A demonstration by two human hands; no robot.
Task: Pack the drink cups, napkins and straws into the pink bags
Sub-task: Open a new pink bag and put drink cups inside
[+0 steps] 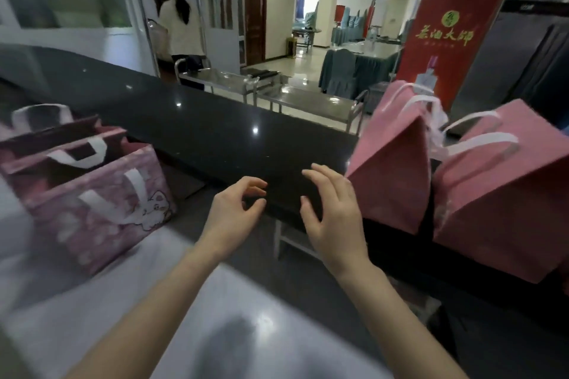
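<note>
Both hands hover empty above the dark desk (pixel 231 138): left hand (pixel 237 209) loosely curled, right hand (pixel 332 215) spread. Closed pink paper bags (pixel 498 203) stand right, open patterned pink bags (pixel 92 209) left. No cups in view; best to load an open bag upright.

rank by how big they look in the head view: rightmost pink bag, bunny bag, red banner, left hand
1. rightmost pink bag
2. bunny bag and red banner: about alike, and the banner stands far back
3. left hand
</note>
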